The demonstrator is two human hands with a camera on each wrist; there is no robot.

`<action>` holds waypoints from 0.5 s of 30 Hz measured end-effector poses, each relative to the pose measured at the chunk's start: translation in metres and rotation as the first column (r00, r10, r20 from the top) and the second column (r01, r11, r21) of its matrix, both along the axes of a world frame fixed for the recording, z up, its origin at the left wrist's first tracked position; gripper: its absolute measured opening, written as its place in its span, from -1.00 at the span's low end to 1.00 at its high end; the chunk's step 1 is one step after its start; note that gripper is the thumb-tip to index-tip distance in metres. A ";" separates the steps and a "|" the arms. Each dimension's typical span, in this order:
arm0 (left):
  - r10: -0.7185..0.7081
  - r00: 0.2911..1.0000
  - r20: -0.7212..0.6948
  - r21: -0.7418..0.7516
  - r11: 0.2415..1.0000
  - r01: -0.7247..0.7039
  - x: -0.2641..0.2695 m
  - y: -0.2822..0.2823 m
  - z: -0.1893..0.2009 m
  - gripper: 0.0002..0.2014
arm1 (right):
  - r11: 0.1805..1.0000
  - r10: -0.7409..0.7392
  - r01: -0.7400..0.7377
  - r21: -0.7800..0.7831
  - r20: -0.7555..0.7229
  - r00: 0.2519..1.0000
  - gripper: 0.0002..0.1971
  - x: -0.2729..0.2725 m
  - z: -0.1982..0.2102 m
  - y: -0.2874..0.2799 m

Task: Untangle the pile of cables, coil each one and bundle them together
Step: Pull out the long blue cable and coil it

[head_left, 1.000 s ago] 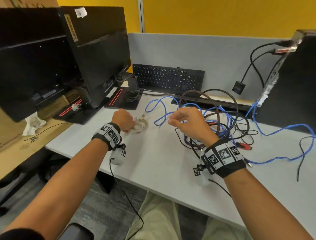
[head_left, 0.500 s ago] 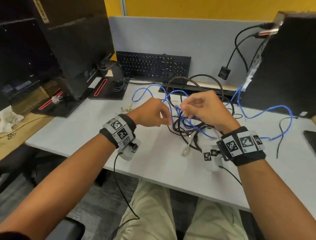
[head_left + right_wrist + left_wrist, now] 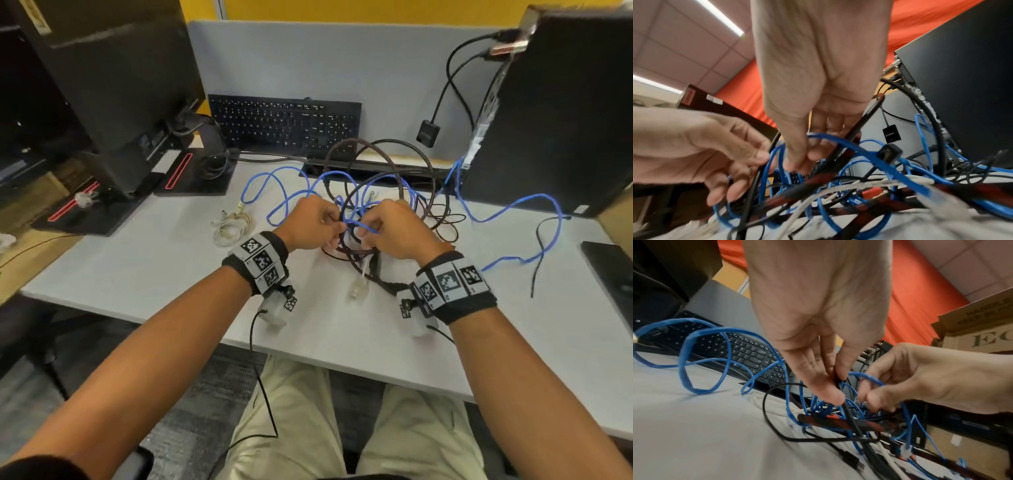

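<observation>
A: Item one, the cable pile (image 3: 376,212)?
B: Tangled heap on the grey desk (image 3: 137,274), just in front of the black keyboard (image 3: 284,123). Contents: blue cable (image 3: 274,192), thin black cable (image 3: 849,417), red-and-black braided cable (image 3: 803,186), white cable (image 3: 869,183).

A: Item two, left hand (image 3: 308,224)?
B: Over the near left edge of the pile. In the left wrist view the thumb and fingers (image 3: 828,389) are pressed together on the thin black cable, pinching it where it rises out of the heap.

A: Item three, right hand (image 3: 399,229)?
B: Just beside the left hand, nearly touching it. Thumb and fingers (image 3: 797,160) are closed on a raised loop of the blue cable, which arches between the two hands.

A: Reach of the blue cable?
B: Loops spread leftward on the desk toward the keyboard; a long run trails right past the dark computer tower (image 3: 555,120) and back across the desk.

A: Anything set apart?
B: One small coiled white cord (image 3: 231,226), lying left of the pile, clear of it.

A: Other fixtures?
B: Monitors (image 3: 113,78) on stands at the left; grey partition (image 3: 342,65) behind the keyboard; a connector end (image 3: 356,291) of a pale cable lying on the desk between the wrists
</observation>
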State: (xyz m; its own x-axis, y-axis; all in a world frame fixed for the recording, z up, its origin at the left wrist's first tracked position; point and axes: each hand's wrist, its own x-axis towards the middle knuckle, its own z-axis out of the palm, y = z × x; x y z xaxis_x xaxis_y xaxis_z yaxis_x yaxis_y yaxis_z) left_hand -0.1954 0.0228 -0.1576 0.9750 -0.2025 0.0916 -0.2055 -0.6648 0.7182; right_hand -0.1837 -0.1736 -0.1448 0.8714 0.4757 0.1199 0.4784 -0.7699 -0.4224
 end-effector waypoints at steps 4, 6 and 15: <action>0.217 0.976 -0.030 -0.131 0.967 -0.219 0.015 0.016 -0.001 -0.80 | 0.941 -0.153 0.100 0.323 0.143 0.978 -0.71 0.011 0.019 -0.016; 0.307 0.950 -0.059 -0.160 0.936 -0.313 0.023 0.024 -0.003 -0.83 | 0.876 -0.221 0.105 0.471 0.198 0.955 -0.74 0.014 0.034 -0.025; 0.282 0.959 0.041 -0.358 0.900 -0.249 0.024 0.006 0.031 -0.81 | 0.709 -0.137 -0.002 0.705 0.140 0.981 -0.87 0.007 0.060 -0.026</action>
State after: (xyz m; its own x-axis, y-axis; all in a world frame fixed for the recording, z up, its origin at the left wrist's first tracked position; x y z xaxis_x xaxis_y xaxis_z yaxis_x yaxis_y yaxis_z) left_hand -0.1716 0.0290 -0.1269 0.9724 0.1232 0.1980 -0.1304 -0.4166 0.8997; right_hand -0.1769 -0.1994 -0.0850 0.8301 0.1347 0.5411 0.5533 -0.3195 -0.7693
